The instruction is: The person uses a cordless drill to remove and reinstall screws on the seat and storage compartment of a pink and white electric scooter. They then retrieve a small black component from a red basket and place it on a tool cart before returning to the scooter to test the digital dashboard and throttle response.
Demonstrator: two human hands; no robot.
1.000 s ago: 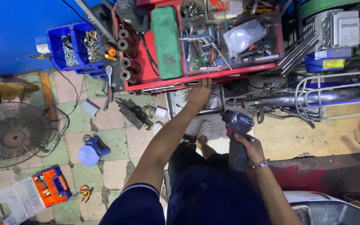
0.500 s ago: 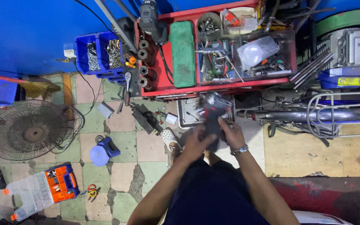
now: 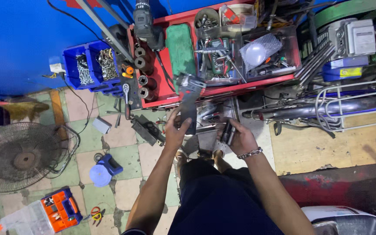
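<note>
- Head view: my left hand (image 3: 177, 128) grips a power drill (image 3: 189, 100), lifted up in front of the red tool cart (image 3: 162, 93).
- My right hand (image 3: 240, 138) is closed around a dark socket (image 3: 228, 132), low beside the drill.

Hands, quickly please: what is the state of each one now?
Left hand: closed around a power tool.
Right hand: closed on dark sockets.

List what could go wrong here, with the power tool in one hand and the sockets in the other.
1. The left hand holds the black-and-red power tool by its lower end, head up; it could tip or slip.
2. The right hand cups dark cylindrical sockets loosely; one might drop onto the tiled floor.
3. Cables and parts lie by the feet, a possible trip hazard.
</note>
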